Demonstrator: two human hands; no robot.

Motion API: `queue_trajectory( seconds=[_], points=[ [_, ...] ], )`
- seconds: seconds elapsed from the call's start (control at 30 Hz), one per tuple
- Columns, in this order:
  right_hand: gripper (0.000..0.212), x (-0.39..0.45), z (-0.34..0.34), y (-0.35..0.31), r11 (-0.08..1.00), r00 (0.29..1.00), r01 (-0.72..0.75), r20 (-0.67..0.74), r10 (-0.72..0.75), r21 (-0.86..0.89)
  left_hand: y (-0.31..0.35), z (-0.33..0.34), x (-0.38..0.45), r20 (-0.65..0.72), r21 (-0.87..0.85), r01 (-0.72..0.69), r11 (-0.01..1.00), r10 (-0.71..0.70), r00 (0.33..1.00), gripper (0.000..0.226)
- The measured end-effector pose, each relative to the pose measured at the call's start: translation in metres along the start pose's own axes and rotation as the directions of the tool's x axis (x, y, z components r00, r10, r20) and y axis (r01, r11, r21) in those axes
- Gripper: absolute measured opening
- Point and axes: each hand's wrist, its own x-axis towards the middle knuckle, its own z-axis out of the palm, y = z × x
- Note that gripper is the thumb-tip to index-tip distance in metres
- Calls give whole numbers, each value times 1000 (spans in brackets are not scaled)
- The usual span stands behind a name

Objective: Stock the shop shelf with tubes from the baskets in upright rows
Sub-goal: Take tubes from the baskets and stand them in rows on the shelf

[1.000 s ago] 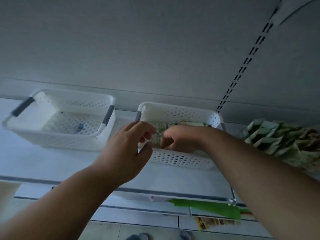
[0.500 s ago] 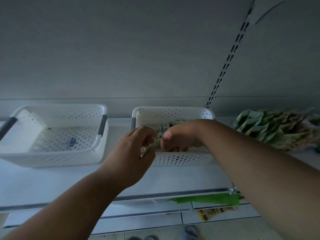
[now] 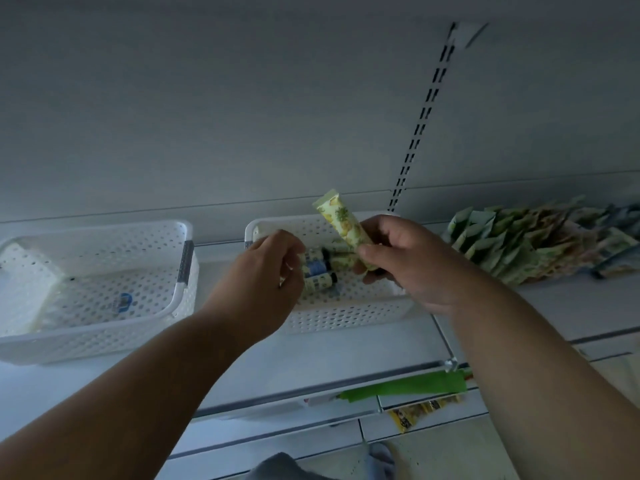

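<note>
- Step: picking tubes out of the right basket (image 3: pixel 346 317); one tube (image 3: pixel 343 225) is already lifted clear, none of this batch placed yet.
- Right hand (image 3: pixel 412 265) pinches that tube near its cap end, thumb in front, fingers curled behind; tube tilts up and left, crimped end topmost, above the basket's far rim.
- Left hand (image 3: pixel 263 285) reaches into the same basket, fingers curled down onto the loose tubes (image 3: pixel 317 268) lying flat there; looks like it's gripping one, but contact is partly hidden, so I can't tell for sure.
- Both forearms stretch forward from the near edge, converging over the basket.
- Left basket (image 3: pixel 104 271) sits well apart on the shelf (image 3: pixel 571 306), looks nearly empty.
- Stocked row (image 3: pixel 519 244) stands far right on the shelf, leaning a bit.
- Next move, my guess: carry the held tube right to the row, turn it upright cap-down, set it beside the others without knocking the leaners.
</note>
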Motion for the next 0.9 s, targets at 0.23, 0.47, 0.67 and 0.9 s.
queue_trajectory(
  seconds=[0.23,0.47,0.67,0.9],
  points=[
    [14,-25,22,8,956,957,35,-286,52,290,4,24,46,339,372,-48,927,-87,937,13],
    [10,-33,16,13,963,933,10,-349,88,269,-8,62,64,596,605,-256,754,-216,773,22],
    [16,-42,11,13,955,940,24,-332,79,296,-4,48,66,556,494,-170,853,-160,816,19],
    [11,-55,3,5,939,957,94,-289,6,330,33,20,39,219,-323,244,914,-178,959,24]
  ],
)
